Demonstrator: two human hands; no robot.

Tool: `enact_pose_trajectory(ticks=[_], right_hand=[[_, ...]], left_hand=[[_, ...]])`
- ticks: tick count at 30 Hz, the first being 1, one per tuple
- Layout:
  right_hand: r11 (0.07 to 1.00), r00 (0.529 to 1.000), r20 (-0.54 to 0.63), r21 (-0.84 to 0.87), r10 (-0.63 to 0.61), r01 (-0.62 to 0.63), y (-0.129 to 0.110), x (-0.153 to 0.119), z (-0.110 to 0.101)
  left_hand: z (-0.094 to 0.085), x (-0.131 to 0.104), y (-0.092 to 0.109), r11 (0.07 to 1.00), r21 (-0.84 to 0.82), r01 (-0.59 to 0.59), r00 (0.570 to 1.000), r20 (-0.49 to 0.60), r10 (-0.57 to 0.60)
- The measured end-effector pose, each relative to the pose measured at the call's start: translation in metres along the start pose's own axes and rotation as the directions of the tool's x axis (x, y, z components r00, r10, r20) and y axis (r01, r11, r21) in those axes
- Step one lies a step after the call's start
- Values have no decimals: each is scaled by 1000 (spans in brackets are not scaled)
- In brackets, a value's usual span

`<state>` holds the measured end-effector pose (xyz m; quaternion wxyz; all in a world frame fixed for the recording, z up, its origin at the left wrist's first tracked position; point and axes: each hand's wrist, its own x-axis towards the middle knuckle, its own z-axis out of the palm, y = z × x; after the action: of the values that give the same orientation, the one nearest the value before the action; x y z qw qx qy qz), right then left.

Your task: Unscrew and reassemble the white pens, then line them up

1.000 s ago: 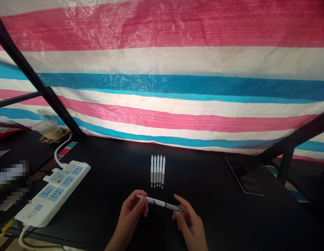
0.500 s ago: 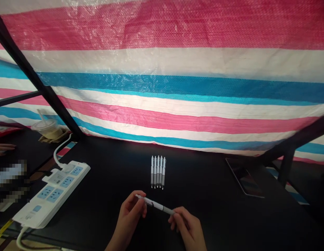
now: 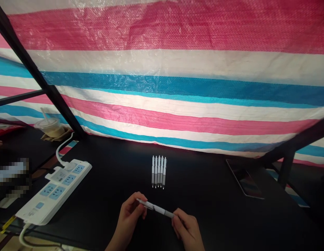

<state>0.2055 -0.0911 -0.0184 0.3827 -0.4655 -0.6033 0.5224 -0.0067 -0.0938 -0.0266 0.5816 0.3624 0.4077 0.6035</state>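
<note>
Striped tarp (image 3: 177,87) behind black table (image 3: 203,216), dark metal frame (image 3: 38,73).

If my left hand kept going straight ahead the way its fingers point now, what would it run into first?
Most likely the row of five pens. The left hand, gripping one end of the pen it shares with the right hand, points up and slightly right across the black table. The hand's height is unclear, so it might pass above them.

Glossy plastic pen (image 3: 156,208), matt black table (image 3: 203,209)
</note>
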Motion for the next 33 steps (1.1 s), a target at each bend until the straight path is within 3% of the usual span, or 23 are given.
enact_pose_trajectory(ticks=[3,6,13,17,21,33], right_hand=[[996,999,-7,79,50,-49,-1,3,3],[996,996,-35,42,77,-75,-7,6,13],[999,1000,-18,-49,-7,6,-16,9,32],[1000,999,-40,-16,18,-18,-14,8,29],[999,1000,1,-42,29,-29,-12,8,28],[988,1000,17,-157,0,2,-16,8,27]], left_hand=[[3,-2,1,1000,22,-22,999,-32,23],[13,-2,3,1000,22,18,992,-126,-15],[31,26,22,997,-81,3,981,-194,-19],[31,52,37,996,-44,-72,991,-118,67],[29,67,37,995,-5,-95,995,-7,95],[20,66,29,999,-26,29,998,49,-27]])
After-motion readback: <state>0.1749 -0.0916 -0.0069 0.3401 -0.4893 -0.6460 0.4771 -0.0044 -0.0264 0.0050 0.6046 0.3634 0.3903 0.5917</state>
